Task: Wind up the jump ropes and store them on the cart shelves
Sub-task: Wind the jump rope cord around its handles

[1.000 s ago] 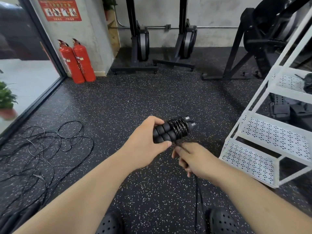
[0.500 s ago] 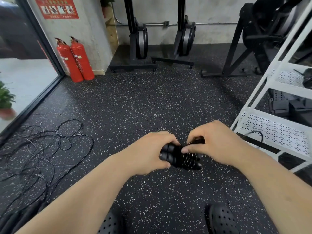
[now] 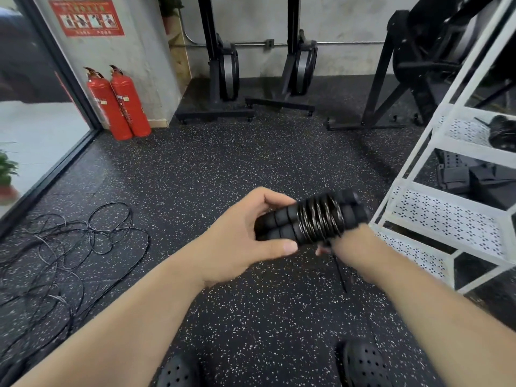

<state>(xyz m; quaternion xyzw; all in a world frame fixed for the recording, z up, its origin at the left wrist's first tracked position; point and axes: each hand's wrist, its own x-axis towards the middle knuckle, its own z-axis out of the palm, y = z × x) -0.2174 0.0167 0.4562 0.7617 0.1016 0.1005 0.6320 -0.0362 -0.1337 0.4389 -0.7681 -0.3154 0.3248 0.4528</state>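
Item: jump rope. Paired foam handles (image 3: 280, 219) held at mid-air near the cart (image 3: 446, 217), my left hand (image 3: 237, 241) with fingers and thumb curled round their near end.

Change: my right hand (image 3: 356, 251), over the top half a second ago, is now beneath the bundle. One more turn is laid on the cord coil (image 3: 318, 219). I cannot tell how the right fingers lie, as they are hidden.

Remaining: a short cord tail (image 3: 340, 275) hanging floorward, so the winding looks nearly finished.

Surroundings: a wound rope (image 3: 502, 132) already on the upper shelf; loose ropes (image 3: 83, 241) tangled on the floor, well apart, likely slow to unpick.
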